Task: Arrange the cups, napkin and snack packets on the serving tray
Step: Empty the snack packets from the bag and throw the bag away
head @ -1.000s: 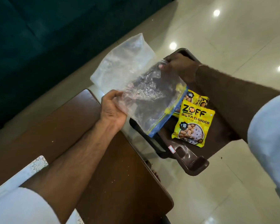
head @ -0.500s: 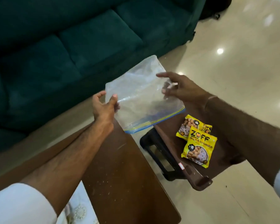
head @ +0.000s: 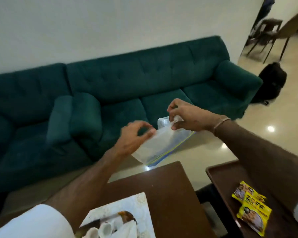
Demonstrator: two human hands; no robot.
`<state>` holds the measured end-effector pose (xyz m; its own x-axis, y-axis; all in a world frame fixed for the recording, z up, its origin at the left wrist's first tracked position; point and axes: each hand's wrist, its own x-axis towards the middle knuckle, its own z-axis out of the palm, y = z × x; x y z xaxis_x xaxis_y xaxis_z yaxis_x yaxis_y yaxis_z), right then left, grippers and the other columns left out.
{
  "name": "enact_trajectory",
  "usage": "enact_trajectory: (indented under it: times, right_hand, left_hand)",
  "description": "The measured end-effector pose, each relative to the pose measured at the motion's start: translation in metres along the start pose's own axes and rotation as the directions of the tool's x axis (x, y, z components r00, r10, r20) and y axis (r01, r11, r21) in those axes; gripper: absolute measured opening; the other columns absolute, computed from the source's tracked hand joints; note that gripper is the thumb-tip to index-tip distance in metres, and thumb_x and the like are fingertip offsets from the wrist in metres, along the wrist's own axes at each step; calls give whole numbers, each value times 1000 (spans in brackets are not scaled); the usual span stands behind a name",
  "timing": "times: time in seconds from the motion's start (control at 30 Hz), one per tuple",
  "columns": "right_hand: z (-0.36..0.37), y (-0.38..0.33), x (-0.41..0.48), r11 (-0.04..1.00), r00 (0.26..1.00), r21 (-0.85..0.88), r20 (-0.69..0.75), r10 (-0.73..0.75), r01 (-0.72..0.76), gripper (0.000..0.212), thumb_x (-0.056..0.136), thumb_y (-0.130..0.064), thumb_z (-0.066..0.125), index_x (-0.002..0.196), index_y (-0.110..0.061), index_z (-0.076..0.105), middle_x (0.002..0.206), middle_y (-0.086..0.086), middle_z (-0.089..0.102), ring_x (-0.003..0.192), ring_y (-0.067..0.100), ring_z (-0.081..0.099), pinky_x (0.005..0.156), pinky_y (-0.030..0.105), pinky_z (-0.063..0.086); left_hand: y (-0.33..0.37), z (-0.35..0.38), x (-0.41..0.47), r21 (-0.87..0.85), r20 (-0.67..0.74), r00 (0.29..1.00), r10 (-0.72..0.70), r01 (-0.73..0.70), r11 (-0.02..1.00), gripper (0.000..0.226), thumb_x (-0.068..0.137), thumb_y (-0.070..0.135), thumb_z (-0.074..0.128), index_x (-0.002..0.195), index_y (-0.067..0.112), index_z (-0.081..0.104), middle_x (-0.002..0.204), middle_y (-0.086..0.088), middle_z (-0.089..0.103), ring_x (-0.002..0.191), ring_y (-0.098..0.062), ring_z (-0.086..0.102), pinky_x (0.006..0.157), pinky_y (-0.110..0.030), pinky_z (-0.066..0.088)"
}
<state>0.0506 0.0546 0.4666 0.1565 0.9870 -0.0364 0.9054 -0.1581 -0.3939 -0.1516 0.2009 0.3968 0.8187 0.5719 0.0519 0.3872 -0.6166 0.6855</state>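
Sofa: we see a dark green sofa along the white wall, and we use it as our landmark.
White cups: at the bottom edge, well in front of the sofa, we make out small white cups lying on a pale patterned surface on the table; they are blurred.
Napkin: we see white cloth just right of the cups, its shape unclear.
Left hand: we hold it in front of the sofa's seat, thumb and fingers curled and pinched on the left edge of the clear plastic bag.
Plastic bag: it hangs between our two hands in front of the sofa, zip strip facing down toward the table.
Right hand: we close its fingers on a bunched upper corner of the bag, before the sofa's right cushion.
Serving tray: dark brown, in front of the sofa's right end, beside the table.
Snack packets: two yellow packets lie overlapping on the tray.
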Motion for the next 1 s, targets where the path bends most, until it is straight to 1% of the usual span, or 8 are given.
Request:
enact_trajectory:
  times: [0.07, 0.17, 0.3, 0.43, 0.5, 0.6, 0.83, 1.0]
  right_hand:
    - [-22, -67, 19, 998, 998, -26, 10, -57, 57, 20, 81, -20, 81, 97, -12, 72, 126, 8, 51, 116, 21, 55, 100, 21, 37]
    - [-42, -146, 42, 995, 988, -2, -121, -95, 95, 31, 78, -21, 83, 106, -16, 71, 126, 5, 51, 117, 22, 55, 106, 35, 42]
    - [-40, -217, 62, 953, 902, 302, -407, 144, -16, 102, 67, -41, 90, 149, -26, 32, 152, 7, 30, 140, 27, 37, 118, 45, 33]
    - [-4, -263, 68, 414, 928, 889, 33, 370, -197, 142, 47, -50, 95, 157, -32, 7, 158, 14, 35, 138, 33, 46, 113, 53, 39]
    - [19, -281, 73, 223, 956, 933, 254, 149, -283, 115, 56, -40, 96, 151, -12, 37, 135, 16, 64, 114, 31, 68, 94, 46, 55]
    - [51, -317, 91, 139, 945, 941, 321, -69, -310, 51, 74, -22, 88, 120, -5, 72, 121, 18, 72, 106, 31, 73, 82, 40, 60]
    - [112, -390, 148, 115, 939, 963, 266, -217, -246, 53, 71, 12, 74, 121, -6, 68, 111, 19, 74, 93, 33, 73, 81, 45, 62]
    - [167, -462, 174, 209, 940, 961, 234, -249, -184, 25, 80, 24, 54, 99, 11, 64, 79, 14, 75, 69, 25, 71, 67, 35, 62]
  left_hand:
    - [7, -50, -21, -54, 162, 986, 42, -34, 998, 42, 75, 56, 75, 110, 34, 68, 100, 21, 71, 91, 8, 64, 80, -16, 49]
    - [2, -107, -46, -143, 85, 996, 25, -12, 990, 16, 79, 26, 77, 94, 24, 73, 73, 14, 65, 62, -3, 57, 64, -28, 47]
    - [-11, -184, -88, -561, -30, 996, -89, 57, 826, 12, 84, 8, 77, 95, 11, 75, 90, -9, 75, 81, -22, 70, 78, -42, 57]
    - [-30, -242, -125, -828, -44, 992, -121, 31, 560, 34, 84, 6, 75, 116, -3, 69, 114, -24, 71, 99, -35, 70, 91, -47, 58]
    - [-42, -259, -141, -883, -31, 990, -136, 37, 468, 42, 86, 3, 73, 124, -9, 62, 124, -30, 65, 107, -41, 66, 96, -51, 55]
    - [-69, -278, -171, -899, -34, 986, -165, 42, 435, 44, 86, 2, 72, 127, -8, 61, 125, -28, 64, 113, -43, 64, 94, -51, 55]
    - [-140, -313, -257, -872, -136, 915, -380, 71, 484, 45, 80, -7, 72, 124, -3, 64, 117, -23, 70, 109, -39, 68, 95, -53, 55]
    - [-185, -342, -326, -813, -274, 795, -541, 109, 572, 32, 82, -12, 65, 112, -3, 71, 102, -17, 73, 94, -31, 70, 85, -44, 58]
